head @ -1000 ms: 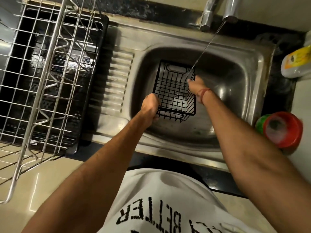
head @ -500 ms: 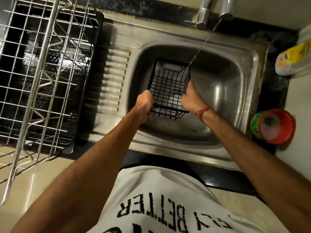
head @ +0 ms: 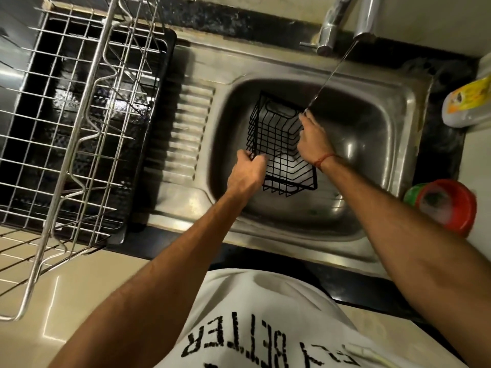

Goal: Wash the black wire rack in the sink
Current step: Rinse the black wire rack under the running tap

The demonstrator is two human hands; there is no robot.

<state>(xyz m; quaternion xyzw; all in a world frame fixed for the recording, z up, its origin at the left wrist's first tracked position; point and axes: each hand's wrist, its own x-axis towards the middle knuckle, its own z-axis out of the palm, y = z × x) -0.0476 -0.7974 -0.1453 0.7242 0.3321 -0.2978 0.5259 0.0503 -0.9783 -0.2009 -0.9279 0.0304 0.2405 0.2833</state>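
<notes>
We see the black wire rack [head: 276, 144] held inside the sink [head: 393, 160], above the basin floor, tilted w/ its open side toward the camera. Something pale shows thru the mesh at the lower part; can't tell what.

L hand [head: 245, 172]: fingers curled round the rack's left edge wires, near the lower corner, firm hold.

R hand [head: 313, 140]: lies along the rack's right edge, fingers stretched up toward the far corner and touching the wires. We can't tell whether they wrap the wire or just press on it. Red thread round that wrist.

Tap [head: 364, 19] at top is running; 1 thin stream [head: 332, 73] slants down and lands at the R fingertips / rack's top right corner.

L of the basin: ribbed drainboard, then a steel dish rack [head: 79, 123] over a black tray [head: 148, 144], well apart from the sink bowl.

R of the sink on the counter: yellow-labelled bottle [head: 470, 104] lying down, and a red tub [head: 449, 208] w/ foam in it, green showing beside it.

White shirt w/ black lettering at bottom of view.
</notes>
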